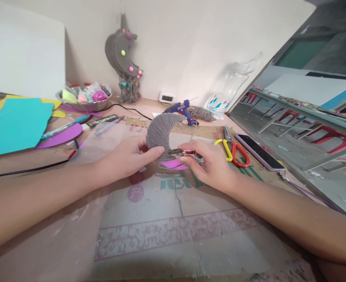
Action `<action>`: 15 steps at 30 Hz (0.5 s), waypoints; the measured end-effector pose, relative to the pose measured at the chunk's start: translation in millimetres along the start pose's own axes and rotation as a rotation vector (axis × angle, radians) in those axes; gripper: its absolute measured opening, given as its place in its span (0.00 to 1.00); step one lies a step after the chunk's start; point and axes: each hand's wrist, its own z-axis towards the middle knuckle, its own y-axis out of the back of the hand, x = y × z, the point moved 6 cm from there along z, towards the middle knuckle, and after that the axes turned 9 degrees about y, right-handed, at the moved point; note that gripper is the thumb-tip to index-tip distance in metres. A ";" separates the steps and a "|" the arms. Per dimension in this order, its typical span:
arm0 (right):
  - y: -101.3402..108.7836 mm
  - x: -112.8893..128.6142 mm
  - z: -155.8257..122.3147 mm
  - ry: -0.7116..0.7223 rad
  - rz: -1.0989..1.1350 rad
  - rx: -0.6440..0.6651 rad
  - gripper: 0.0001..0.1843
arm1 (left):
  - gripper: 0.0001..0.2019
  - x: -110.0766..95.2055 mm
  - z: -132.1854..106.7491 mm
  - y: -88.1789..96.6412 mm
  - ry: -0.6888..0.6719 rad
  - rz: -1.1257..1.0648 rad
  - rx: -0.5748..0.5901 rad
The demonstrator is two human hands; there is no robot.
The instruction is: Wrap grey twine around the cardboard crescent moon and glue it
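Note:
A crescent moon shape (158, 133) wound in grey yarn stands between my hands, its lower tip with a bright purple uncovered part (173, 163). My left hand (131, 154) grips the crescent's outer left side, thumb across its front. At the lower inner edge, my right hand (208, 162) pinches a small shiny metal clip (177, 151) with thumb and forefinger; its exact kind is partly hidden by the fingers. A strand of yarn rises behind the right hand toward the ball of grey yarn (202, 113).
A blue glue gun (178, 107) lies behind the crescent. Scissors (234, 150) and a phone (259, 152) lie to the right. A metal bowl (87, 105) holds coloured clay packs. Turquoise foam sheets (17, 127) and pens are left; a finished-looking grey moon hanging (121, 55) is on the wall.

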 end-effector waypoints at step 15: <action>0.9 6.5 3.6 0.070 -0.090 0.022 0.08 | 0.18 -1.8 -1.9 -0.2 0.011 0.035 0.003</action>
